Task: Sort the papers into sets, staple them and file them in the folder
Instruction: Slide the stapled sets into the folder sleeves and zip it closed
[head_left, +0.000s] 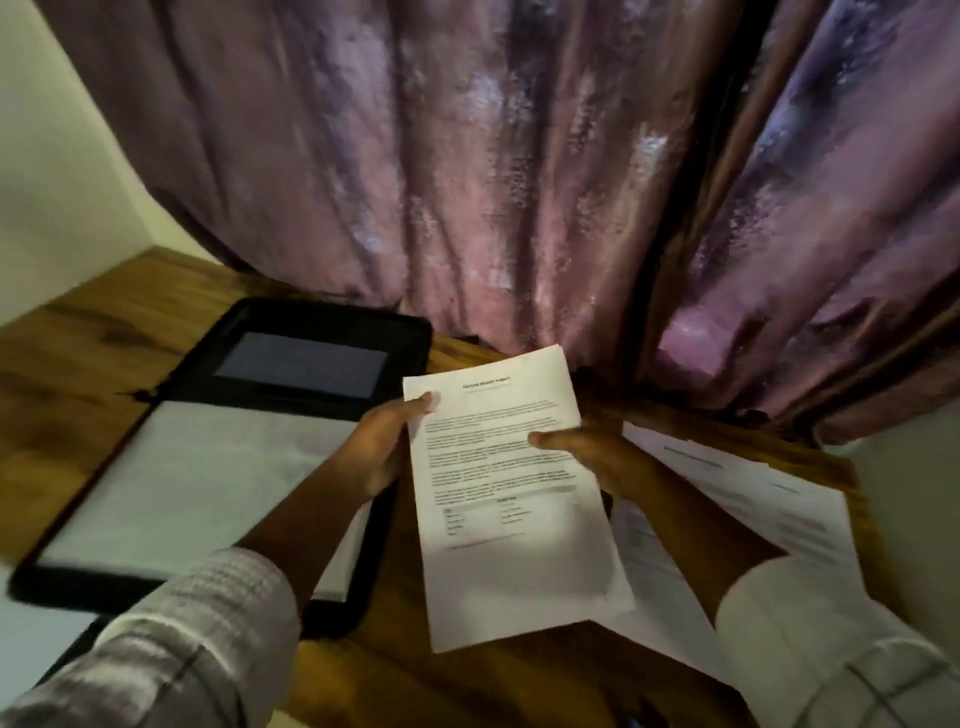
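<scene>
Open folder (223, 332) lies at left on the table (78, 374), loose papers (769, 493) at right. Between them, a sheaf of papers (509, 499) is held above the table, left hand (379, 447) at its left edge, right hand (587, 452) at its right. Curtain (467, 182) hangs behind.

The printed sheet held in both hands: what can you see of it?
The printed sheet is white paper, slightly skewed, held above the wooden table. It bears a centred heading, several text blocks too blurred to read, and a tabular part; its lower part is blank. A second edge at its lower right hints at more than one leaf. The left hand pinches its left edge near the top; the right hand grips its right edge, thumb on the text.
</scene>
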